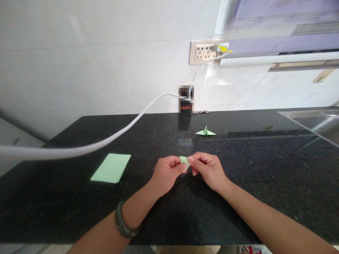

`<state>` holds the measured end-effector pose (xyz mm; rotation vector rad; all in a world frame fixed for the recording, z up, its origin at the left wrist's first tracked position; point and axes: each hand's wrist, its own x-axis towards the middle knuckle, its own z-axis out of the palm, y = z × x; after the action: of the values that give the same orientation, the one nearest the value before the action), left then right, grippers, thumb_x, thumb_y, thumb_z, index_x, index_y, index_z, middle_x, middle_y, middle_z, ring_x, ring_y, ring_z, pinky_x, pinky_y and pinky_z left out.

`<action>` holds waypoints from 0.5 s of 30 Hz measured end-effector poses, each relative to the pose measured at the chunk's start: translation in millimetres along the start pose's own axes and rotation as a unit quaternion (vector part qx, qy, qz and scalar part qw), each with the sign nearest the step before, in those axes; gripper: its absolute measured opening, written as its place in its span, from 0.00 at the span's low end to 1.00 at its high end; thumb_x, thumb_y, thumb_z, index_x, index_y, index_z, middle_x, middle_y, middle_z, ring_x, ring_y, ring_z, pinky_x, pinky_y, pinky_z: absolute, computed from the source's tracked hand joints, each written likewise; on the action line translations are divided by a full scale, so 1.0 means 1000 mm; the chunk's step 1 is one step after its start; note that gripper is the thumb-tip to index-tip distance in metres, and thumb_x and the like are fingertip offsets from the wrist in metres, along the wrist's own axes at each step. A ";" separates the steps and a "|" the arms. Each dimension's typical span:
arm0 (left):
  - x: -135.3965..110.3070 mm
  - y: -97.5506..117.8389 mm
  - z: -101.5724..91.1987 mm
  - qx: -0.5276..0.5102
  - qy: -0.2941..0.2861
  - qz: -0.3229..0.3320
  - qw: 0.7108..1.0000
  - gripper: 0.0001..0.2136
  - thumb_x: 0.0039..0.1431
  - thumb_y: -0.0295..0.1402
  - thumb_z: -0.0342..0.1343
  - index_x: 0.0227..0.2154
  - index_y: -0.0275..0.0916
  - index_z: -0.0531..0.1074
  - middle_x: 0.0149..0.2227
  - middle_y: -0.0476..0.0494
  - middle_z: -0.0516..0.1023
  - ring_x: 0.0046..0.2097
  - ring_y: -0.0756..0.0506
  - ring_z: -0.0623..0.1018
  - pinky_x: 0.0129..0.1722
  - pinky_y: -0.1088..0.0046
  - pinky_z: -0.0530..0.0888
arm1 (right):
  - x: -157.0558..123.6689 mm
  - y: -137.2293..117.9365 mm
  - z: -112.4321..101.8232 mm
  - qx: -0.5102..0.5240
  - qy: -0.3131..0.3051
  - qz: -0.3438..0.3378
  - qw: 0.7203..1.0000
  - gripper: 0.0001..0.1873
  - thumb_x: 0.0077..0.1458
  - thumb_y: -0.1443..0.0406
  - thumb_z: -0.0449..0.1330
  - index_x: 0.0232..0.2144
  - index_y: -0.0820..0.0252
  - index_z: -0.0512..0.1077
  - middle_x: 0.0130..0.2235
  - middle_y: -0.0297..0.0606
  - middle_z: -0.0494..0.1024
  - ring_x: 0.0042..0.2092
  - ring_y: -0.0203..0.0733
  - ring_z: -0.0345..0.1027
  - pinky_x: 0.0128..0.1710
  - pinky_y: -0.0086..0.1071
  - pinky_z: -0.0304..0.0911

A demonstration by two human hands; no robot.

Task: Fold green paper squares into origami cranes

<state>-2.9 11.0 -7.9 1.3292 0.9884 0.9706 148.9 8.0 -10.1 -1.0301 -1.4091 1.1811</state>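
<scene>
Just below the middle of the frame, the fingers of the bare left hand [164, 174] were closed in a pinch, thumb over the face of a small, pointed, folded piece of pale green paper [183, 159]. The fingers of the bare right hand [210, 169] were drawn together too, thumb and fingertips nipping the same piece at its right side. Whether the piece met the surface below could not be told.

The fingertips covered much of the paper, so a crease could well run crooked if either pinch slipped or an edge went unmatched beneath a thumb. Pulling the hands apart might tear a layered corner; pressing too hard might crumple it.

A dark, rounded bangle [122, 222] circled the left wrist, lower left. Beneath everything spread the speckled black stone counter [79, 208]. Up and right of the hands stood a pale green paper crane [206, 132], wings spread, well apart from them; a careless forward sweep could flatten it. At left lay a stack of pale green paper sheets [111, 168]. A thick white cable [113, 139] swept from the left edge towards a blurred upright object [186, 100] by the wall; a tug could topple that.
</scene>
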 end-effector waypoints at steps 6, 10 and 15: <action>-0.001 0.002 -0.002 0.042 -0.023 0.028 0.998 0.07 0.49 0.34 0.55 0.23 0.35 0.72 0.22 0.49 0.71 0.26 0.52 0.68 0.27 0.77 0.64 | -0.001 -0.004 0.002 -0.013 -0.017 -0.015 1.000 0.08 0.48 0.62 0.59 0.24 0.62 0.69 0.20 0.30 0.68 0.19 0.29 0.56 0.18 0.24 0.52; -0.002 0.001 -0.003 0.046 -0.023 0.035 0.998 0.08 0.49 0.36 0.55 0.24 0.35 0.71 0.24 0.47 0.72 0.28 0.51 0.70 0.30 0.76 0.66 | -0.002 -0.003 0.000 -0.044 -0.010 -0.056 0.997 0.08 0.50 0.63 0.58 0.22 0.61 0.70 0.19 0.30 0.66 0.19 0.29 0.56 0.18 0.25 0.54; 0.001 0.001 -0.002 -0.040 0.025 -0.077 0.996 0.19 0.50 0.43 0.52 0.42 0.37 0.66 0.32 0.42 0.74 0.30 0.48 0.74 0.30 0.72 0.69 | 0.001 0.002 -0.006 -0.121 0.076 -0.191 0.971 0.04 0.49 0.67 0.58 0.29 0.57 0.72 0.30 0.36 0.73 0.31 0.37 0.67 0.31 0.32 0.64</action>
<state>-4.2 12.8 -7.2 1.1488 1.0628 0.9205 154.9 10.0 -11.8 -0.9367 -1.5673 0.6488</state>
